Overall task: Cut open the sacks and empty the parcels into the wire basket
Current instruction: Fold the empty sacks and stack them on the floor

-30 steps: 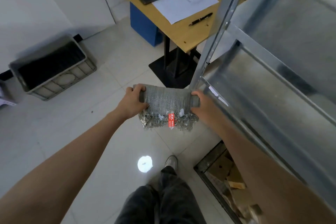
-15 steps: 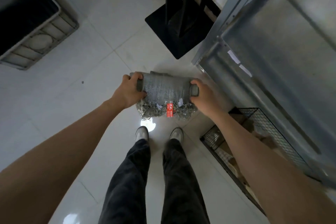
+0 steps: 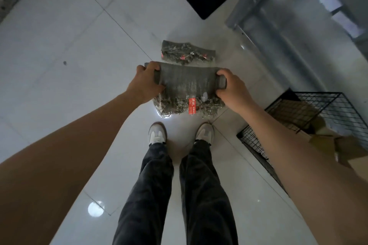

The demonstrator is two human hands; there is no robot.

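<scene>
Near the person's shoes (image 3: 157, 133), at the right, the wire basket (image 3: 318, 93) stands on the floor (image 3: 79, 45) with brown parcels (image 3: 350, 149) inside. A little farther, both hands hold a folded grey sack (image 3: 187, 81) above the floor: the left hand (image 3: 143, 81) grips its left end and the right hand (image 3: 233, 93) its right end. Just beyond lies a second folded sack (image 3: 187, 53). I judge this one should be laid beside it, lowered level, both ends together, so the fold stays closed.

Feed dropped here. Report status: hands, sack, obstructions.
Both on the folded sack: left hand and right hand grip its ends. A second sack lies on the floor beyond. To the right the wire basket, boxes inside; nothing in between.
</scene>
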